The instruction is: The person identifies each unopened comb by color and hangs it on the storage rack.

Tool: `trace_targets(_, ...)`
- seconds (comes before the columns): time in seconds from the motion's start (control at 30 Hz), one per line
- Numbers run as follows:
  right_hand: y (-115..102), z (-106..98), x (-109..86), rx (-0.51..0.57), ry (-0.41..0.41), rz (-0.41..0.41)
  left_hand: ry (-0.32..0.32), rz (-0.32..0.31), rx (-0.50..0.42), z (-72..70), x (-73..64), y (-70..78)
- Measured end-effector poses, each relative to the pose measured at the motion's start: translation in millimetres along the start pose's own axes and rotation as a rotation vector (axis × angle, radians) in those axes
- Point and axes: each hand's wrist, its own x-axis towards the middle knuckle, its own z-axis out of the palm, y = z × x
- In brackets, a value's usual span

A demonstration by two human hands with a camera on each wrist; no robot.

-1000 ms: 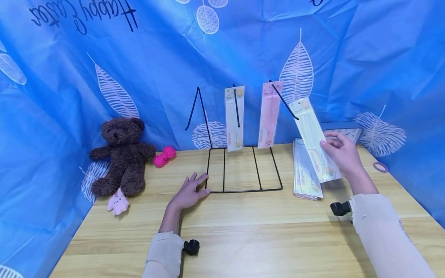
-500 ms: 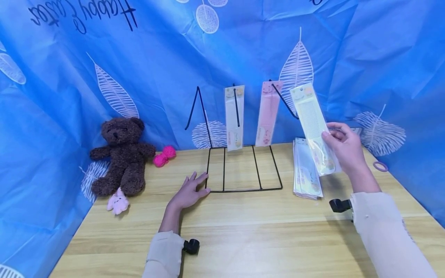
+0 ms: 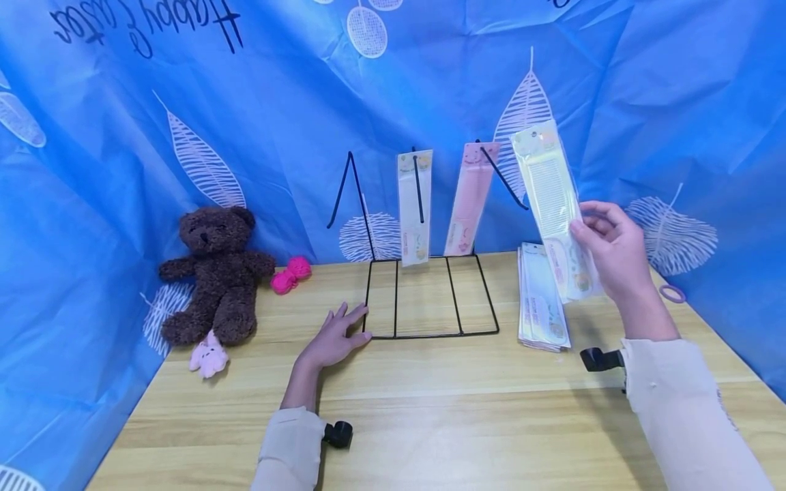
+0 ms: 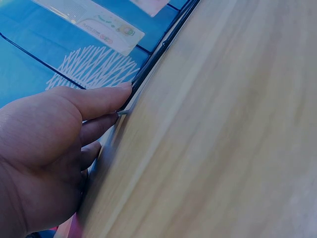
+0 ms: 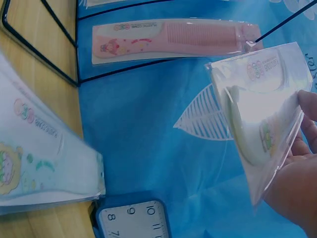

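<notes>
In the head view my right hand [image 3: 616,256] pinches a comb in a clear packet [image 3: 548,198] between thumb and fingers, raised and tilted, right of the rack. The right wrist view shows the same packaged comb [image 5: 262,106] close up, with glare on the plastic. My left hand [image 3: 333,341] rests on the table, fingers spread, thumb and forefinger touching the front left corner of a black wire rack [image 3: 424,337]. In the left wrist view the left thumb [image 4: 106,99] presses against the rack's wire. A white packaged comb [image 3: 415,232] and a pink packaged comb [image 3: 471,194] hang from the rack's hooks.
A stack of packaged combs [image 3: 543,307] lies right of the rack. Behind it is a clock [image 5: 131,218]. A brown teddy bear [image 3: 217,273], a pink bow [image 3: 291,275] and a small pink plush [image 3: 209,356] are at the left. A purple ring [image 3: 672,294] lies far right.
My right hand has lifted the packaged comb up, away from the hook's tip. The hanging pink comb has swung so its lower end sits further left. My left hand has stayed still.
</notes>
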Motion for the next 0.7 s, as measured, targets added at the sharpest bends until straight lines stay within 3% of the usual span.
trace_targets(0.23, -14, 5, -3.0, 0.153, -0.005, -0.083, 0.000, 0.014, 0.001, -0.8, -0.7, 1.0)
trace_targets(0.7, -35, 12, -8.2, 0.237, -0.041, -0.206, -0.005, 0.017, 0.005, -1.1, -1.2, 1.7)
